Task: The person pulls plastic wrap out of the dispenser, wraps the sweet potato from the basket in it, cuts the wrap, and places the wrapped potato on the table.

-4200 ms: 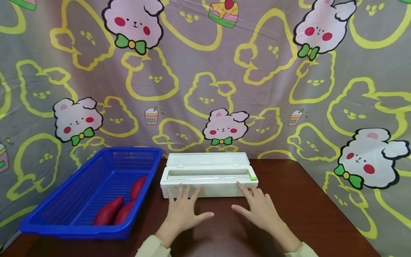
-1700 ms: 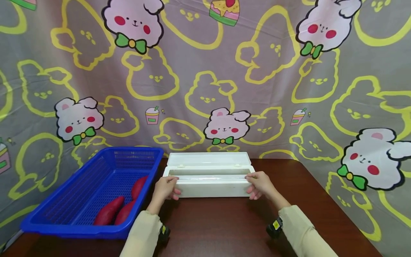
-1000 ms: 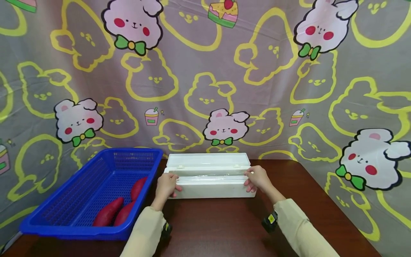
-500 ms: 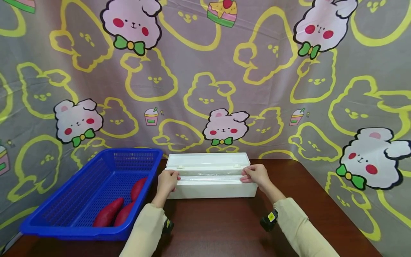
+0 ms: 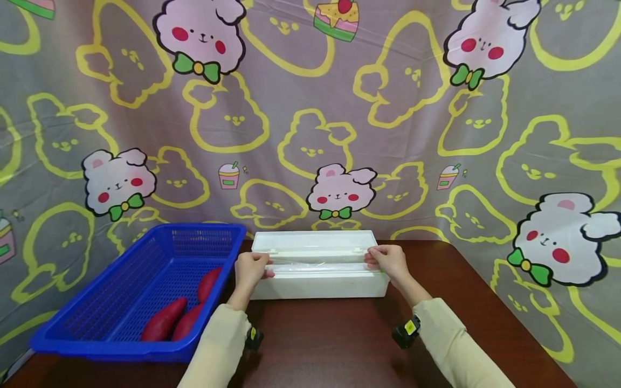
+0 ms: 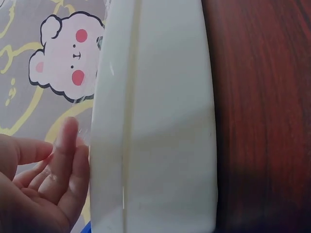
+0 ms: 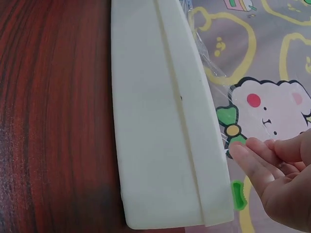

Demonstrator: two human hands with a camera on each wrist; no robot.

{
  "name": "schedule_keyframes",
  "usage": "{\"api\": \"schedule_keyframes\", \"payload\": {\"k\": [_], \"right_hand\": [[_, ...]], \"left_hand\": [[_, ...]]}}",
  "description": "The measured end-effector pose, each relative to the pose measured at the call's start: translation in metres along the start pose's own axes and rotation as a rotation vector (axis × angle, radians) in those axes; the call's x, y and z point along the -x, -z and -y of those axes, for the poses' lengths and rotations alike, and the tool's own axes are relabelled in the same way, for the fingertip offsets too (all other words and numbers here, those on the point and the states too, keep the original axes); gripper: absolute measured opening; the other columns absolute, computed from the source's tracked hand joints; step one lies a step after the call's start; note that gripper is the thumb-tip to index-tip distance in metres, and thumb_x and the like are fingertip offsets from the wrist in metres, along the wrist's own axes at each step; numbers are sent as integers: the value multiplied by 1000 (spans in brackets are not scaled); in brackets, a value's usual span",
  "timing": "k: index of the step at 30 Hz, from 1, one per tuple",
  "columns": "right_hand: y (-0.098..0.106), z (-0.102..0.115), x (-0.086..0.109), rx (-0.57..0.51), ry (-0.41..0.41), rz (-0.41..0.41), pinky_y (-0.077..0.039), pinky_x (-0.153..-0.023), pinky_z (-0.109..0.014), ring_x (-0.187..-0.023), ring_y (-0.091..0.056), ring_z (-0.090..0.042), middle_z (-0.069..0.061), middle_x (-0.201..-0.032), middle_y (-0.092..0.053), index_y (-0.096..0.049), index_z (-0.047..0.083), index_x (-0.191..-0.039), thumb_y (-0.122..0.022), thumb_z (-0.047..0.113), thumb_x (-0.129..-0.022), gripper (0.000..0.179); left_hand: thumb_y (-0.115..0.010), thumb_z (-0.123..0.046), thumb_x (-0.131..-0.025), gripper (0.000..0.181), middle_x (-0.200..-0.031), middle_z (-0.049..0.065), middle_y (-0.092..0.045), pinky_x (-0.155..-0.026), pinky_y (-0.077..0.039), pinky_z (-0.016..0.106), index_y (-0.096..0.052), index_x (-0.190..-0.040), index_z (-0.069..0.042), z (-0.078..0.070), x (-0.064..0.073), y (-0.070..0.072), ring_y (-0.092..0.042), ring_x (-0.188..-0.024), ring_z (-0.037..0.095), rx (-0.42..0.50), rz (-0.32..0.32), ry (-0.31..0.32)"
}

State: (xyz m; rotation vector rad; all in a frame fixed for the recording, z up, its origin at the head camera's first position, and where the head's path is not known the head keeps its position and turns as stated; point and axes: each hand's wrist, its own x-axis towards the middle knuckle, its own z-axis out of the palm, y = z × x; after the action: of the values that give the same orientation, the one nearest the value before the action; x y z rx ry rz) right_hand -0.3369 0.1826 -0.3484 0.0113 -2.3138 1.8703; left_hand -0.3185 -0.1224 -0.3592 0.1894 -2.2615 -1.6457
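A white cling film dispenser box (image 5: 320, 287) stands on the table with its lid (image 5: 314, 239) raised at the back. Clear cling film (image 5: 312, 266) stretches between my hands over the opening; in the right wrist view it shows as a shiny crinkled edge. My left hand (image 5: 249, 271) pinches the film's left end between thumb and fingers, close over the box. At the other end my right hand (image 5: 393, 262) pinches the film's right corner. A green slider (image 7: 238, 195) shows at the box's end, beside the right fingers. The roll inside is mostly hidden.
To the left stands a blue plastic basket (image 5: 116, 349) with several red sweet potatoes (image 5: 165, 320) in it. The dark brown wooden table (image 5: 325, 339) extends in front of the box and to its right. A patterned curtain (image 5: 407, 145) hangs close behind.
Both hands went from spread fingers before the box to pinching the cling film at its two ends. Since then they have raised the film's edge slightly, up and back from the opening.
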Motion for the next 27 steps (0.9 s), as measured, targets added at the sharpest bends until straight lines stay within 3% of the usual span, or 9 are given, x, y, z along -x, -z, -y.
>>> {"api": "schedule_keyframes", "payload": {"k": [11,27], "right_hand": [[2,5,1,0,24,28,-52,-63,-34,-69,-65,-26,-24,-81,-64,-55,-19,-102,-52,1,-89,25],[7,12,-1,-82,31,46,-51,-61,-32,-71,-65,-25,-25,-84,-63,-49,-23,-108,-50,0,-89,29]], "left_hand": [[-54,-9,-80,24,-75,13,-67,-46,-46,20,-67,-90,8,-6,-1,4,-64,-56,18,-52,-3,-2],[-55,-9,-82,23,-74,17,-66,-49,-45,18,-67,-89,10,-10,-5,7,-65,-67,24,2,-45,-41]]}}
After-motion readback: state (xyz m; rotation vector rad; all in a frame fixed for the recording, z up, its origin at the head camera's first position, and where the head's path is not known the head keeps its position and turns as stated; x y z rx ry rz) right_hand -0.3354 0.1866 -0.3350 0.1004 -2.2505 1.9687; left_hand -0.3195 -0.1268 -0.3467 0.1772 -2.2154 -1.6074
